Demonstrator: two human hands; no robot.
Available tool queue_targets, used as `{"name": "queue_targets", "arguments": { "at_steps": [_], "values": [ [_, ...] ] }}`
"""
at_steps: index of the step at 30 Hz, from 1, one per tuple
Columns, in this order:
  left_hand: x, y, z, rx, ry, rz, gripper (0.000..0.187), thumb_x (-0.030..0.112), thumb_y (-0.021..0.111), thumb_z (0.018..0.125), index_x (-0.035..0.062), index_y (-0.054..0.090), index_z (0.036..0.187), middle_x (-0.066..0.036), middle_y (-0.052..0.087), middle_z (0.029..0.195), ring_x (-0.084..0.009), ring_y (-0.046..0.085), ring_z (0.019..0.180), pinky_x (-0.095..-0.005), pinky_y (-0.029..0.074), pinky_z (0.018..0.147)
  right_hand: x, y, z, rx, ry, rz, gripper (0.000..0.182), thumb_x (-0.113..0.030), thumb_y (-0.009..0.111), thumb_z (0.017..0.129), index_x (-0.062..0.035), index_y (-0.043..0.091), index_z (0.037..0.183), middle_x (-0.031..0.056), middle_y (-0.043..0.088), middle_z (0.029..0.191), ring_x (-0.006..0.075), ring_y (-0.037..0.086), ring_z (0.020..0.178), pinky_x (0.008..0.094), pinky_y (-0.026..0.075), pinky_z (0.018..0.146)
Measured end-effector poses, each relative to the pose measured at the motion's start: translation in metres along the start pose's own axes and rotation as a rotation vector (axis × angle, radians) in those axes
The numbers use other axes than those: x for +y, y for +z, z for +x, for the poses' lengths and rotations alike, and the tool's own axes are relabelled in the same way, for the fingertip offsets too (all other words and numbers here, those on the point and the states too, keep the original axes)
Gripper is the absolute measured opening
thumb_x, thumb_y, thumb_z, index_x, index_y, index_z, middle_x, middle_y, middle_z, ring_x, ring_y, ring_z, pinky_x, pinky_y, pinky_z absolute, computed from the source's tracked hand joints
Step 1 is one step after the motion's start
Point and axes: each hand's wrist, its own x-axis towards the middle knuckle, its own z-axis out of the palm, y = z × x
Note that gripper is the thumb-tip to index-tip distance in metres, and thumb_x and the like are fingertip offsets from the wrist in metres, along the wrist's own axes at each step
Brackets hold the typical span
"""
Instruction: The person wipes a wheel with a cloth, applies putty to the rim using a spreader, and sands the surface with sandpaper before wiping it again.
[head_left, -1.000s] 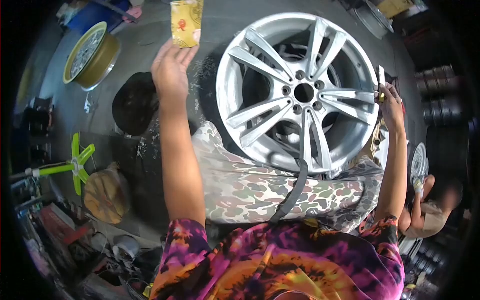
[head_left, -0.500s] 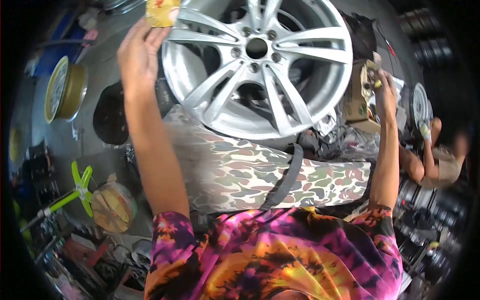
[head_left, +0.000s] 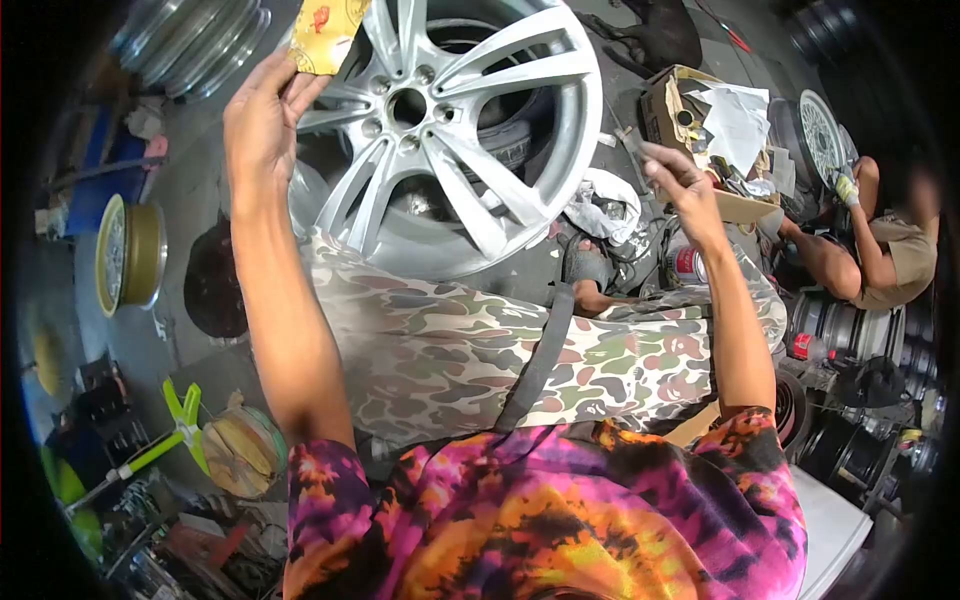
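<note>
My left hand (head_left: 262, 120) is raised, its fingers pinching a yellow sheet (head_left: 328, 35) with red print. The sheet overlaps the left edge of a large silver alloy wheel rim (head_left: 455, 165). This rim has twin spokes and a centre hole, and it sits in front of my legs. My right hand (head_left: 685, 195) is apart from the rim, on its right side. Thumb and fingers there are closed on a small, thin greyish flat piece (head_left: 633, 145), too blurred to name.
An open cardboard box (head_left: 655, 110) with papers stands beyond my right hand. A white cloth bag (head_left: 605, 205) and a can (head_left: 686, 265) lie nearer. Another person (head_left: 885, 250) sits at right with a rim. A gold rim (head_left: 128, 255) and a wooden stool (head_left: 240, 450) are at left.
My right hand has moved left, away from the cardboard box and toward the rim. The view has shifted, so the rim appears farther left. My left hand still holds the yellow sheet.
</note>
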Motion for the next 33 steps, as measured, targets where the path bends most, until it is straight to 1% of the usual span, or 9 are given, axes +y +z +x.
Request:
{"name": "queue_targets", "arguments": {
  "at_steps": [5, 11, 12, 16, 20, 25, 28, 29, 33],
  "values": [
    [-0.012, 0.014, 0.011, -0.025, -0.043, 0.051, 0.038, 0.0, 0.052, 0.097, -0.021, 0.045, 0.129, -0.029, 0.058, 0.126, -0.034, 0.065, 0.111, -0.0426, 0.057, 0.097, 0.014, 0.03, -0.026, -0.177, -0.164, -0.144, 0.024, -0.014, 0.068, 0.092, -0.0026, 0.07, 0.114, 0.0056, 0.064, 0.1, 0.0139, 0.057, 0.091, 0.028, 0.047, 0.083],
    [-0.018, 0.036, 0.02, -0.111, -0.029, 0.035, 0.04, -0.001, 0.05, 0.096, -0.0235, 0.043, 0.128, -0.031, 0.06, 0.12, -0.0333, 0.068, 0.106, -0.0401, 0.059, 0.093, 0.011, 0.054, -0.044, -0.157, -0.21, -0.143, 0.025, -0.014, 0.069, 0.091, -0.0021, 0.068, 0.113, 0.0056, 0.06, 0.098, 0.0148, 0.058, 0.092, 0.03, 0.049, 0.081],
    [-0.02, 0.038, 0.022, -0.144, -0.024, 0.034, 0.039, -0.002, 0.05, 0.096, -0.0237, 0.043, 0.128, -0.031, 0.06, 0.119, -0.0331, 0.068, 0.106, -0.0404, 0.059, 0.093, 0.017, 0.057, -0.042, -0.102, -0.338, -0.194, 0.024, -0.013, 0.069, 0.09, -0.0023, 0.069, 0.112, 0.0081, 0.061, 0.096, 0.0191, 0.059, 0.089, 0.0323, 0.05, 0.078],
    [-0.025, 0.045, 0.029, -0.167, -0.032, 0.023, 0.04, -0.002, 0.05, 0.096, -0.0243, 0.042, 0.128, -0.032, 0.06, 0.118, -0.0333, 0.068, 0.105, -0.0405, 0.06, 0.093, 0.03, 0.066, -0.037, -0.069, -0.428, -0.333, 0.024, -0.006, 0.071, 0.085, -0.0021, 0.069, 0.108, 0.0129, 0.062, 0.089, 0.0287, 0.062, 0.083, 0.0357, 0.05, 0.074],
    [-0.029, 0.049, 0.034, -0.189, -0.036, -0.006, 0.042, -0.002, 0.051, 0.096, -0.0249, 0.039, 0.129, -0.032, 0.06, 0.119, -0.0338, 0.068, 0.104, -0.0402, 0.06, 0.092, 0.043, 0.082, -0.041, -0.038, -0.577, -0.383, 0.021, -0.006, 0.071, 0.084, -0.0004, 0.067, 0.104, 0.0139, 0.063, 0.091, 0.0332, 0.064, 0.083, 0.0405, 0.051, 0.074],
    [-0.029, 0.051, 0.038, -0.186, -0.031, -0.033, 0.041, -0.002, 0.051, 0.095, -0.0241, 0.041, 0.128, -0.033, 0.06, 0.119, -0.0341, 0.069, 0.102, -0.0403, 0.06, 0.091, 0.054, 0.082, -0.046, -0.125, -0.549, -0.426, 0.023, -0.007, 0.071, 0.085, -0.0011, 0.067, 0.106, 0.014, 0.062, 0.091, 0.0347, 0.063, 0.084, 0.0414, 0.051, 0.074],
    [-0.027, 0.052, 0.036, -0.168, -0.039, -0.027, 0.039, -0.002, 0.051, 0.096, -0.023, 0.044, 0.127, -0.032, 0.061, 0.117, -0.0337, 0.069, 0.101, -0.04, 0.061, 0.091, 0.044, 0.075, -0.047, -0.118, -0.65, -0.514, 0.027, -0.009, 0.072, 0.083, -0.0027, 0.067, 0.109, 0.0128, 0.06, 0.089, 0.0333, 0.061, 0.082, 0.0396, 0.051, 0.072],
    [-0.025, 0.053, 0.034, -0.165, -0.048, -0.002, 0.04, 0.0, 0.05, 0.097, -0.0223, 0.043, 0.129, -0.031, 0.059, 0.122, -0.0342, 0.067, 0.107, -0.0403, 0.059, 0.095, 0.041, 0.074, -0.047, -0.124, -0.653, -0.515, 0.027, -0.009, 0.072, 0.083, -0.0027, 0.067, 0.109, 0.0128, 0.06, 0.089, 0.0333, 0.061, 0.082, 0.0396, 0.051, 0.072],
    [-0.019, 0.052, 0.028, -0.173, -0.045, 0.043, 0.04, 0.001, 0.049, 0.099, -0.022, 0.042, 0.131, -0.031, 0.057, 0.126, -0.0349, 0.064, 0.113, -0.0404, 0.057, 0.098, 0.024, 0.072, -0.051, -0.013, -0.454, -0.38, 0.027, -0.011, 0.072, 0.083, -0.0018, 0.068, 0.108, 0.0129, 0.06, 0.092, 0.0323, 0.061, 0.083, 0.0403, 0.05, 0.074]
  ]
}}
